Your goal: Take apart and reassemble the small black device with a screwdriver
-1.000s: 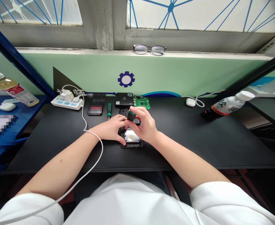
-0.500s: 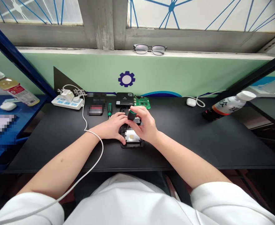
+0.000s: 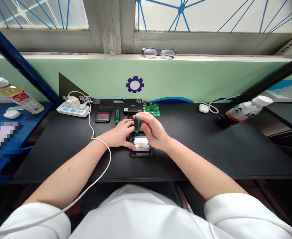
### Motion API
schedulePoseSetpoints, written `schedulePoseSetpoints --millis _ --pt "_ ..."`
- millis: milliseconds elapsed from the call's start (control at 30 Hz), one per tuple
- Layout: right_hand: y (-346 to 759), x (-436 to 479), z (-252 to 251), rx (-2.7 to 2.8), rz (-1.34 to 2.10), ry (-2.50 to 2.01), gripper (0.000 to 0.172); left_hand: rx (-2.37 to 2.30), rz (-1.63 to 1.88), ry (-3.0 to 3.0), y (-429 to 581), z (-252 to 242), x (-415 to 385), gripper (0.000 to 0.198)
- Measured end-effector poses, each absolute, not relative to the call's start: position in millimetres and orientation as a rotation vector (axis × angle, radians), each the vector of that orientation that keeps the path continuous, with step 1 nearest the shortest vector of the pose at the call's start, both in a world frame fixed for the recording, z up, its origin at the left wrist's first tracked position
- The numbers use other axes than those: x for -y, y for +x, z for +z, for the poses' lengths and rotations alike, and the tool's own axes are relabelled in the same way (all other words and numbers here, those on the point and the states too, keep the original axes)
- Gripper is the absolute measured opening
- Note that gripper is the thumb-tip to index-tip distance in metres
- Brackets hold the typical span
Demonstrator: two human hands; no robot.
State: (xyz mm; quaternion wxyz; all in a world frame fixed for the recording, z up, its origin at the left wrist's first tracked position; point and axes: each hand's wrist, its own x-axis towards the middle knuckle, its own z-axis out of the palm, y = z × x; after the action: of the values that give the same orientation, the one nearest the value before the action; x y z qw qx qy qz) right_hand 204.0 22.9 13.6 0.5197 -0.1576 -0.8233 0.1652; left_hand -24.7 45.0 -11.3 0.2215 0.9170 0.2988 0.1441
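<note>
A black plastic device casing (image 3: 142, 154) lies on the table, with a white part (image 3: 139, 144) bearing a small tan square inside. My left hand (image 3: 118, 134) grips the casing's left side, thumb at its lower left and fingers over the upper left. Pinched in my right hand (image 3: 155, 131) is a green and black screwdriver (image 3: 137, 124). It stands nearly upright, shaft down into the casing; its tip is too small to make out. A second screwdriver (image 3: 117, 117) lies just beyond my left fingers.
Behind the casing are a black box (image 3: 133, 106) and a green circuit board (image 3: 152, 109). A power strip (image 3: 72, 109) sits at left, its white cable (image 3: 109, 156) crossing my left forearm. An earbud case (image 3: 203, 108) and a tilted bottle (image 3: 242, 111) are at right.
My right hand has shifted slightly and the screwdriver is more upright, its handle showing more fully. My left hand keeps its place on the casing. The whole view has moved a little.
</note>
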Motion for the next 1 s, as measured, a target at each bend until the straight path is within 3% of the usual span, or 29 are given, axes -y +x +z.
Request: schedulePoseSetpoints --millis 200,400,533,700,833,1000 --pt "204 -20 14 1.926 0.638 -0.446 0.034 -0.83 0.391 2.537 -24 -12 -45 0.081" --pt "202 -17 16 1.733 0.493 -0.57 0.022 -0.866 0.354 2.535 -26 -12 -44 0.08" --pt "201 -17 15 1.68 0.603 -0.484 0.012 -0.862 0.354 2.527 -26 -12 -44 0.08" --pt "197 -13 11 1.667 0.747 -0.478 0.032 -0.869 0.356 2.54 -25 -12 -44 0.08" --pt "197 -12 12 1.735 0.867 -0.427 0.03 -0.84 0.401 2.561 -25 -11 -45 0.073" --pt "201 -13 18 1.807 0.536 -0.543 0.031 -0.808 0.475 2.566 -26 -3 -41 0.063"
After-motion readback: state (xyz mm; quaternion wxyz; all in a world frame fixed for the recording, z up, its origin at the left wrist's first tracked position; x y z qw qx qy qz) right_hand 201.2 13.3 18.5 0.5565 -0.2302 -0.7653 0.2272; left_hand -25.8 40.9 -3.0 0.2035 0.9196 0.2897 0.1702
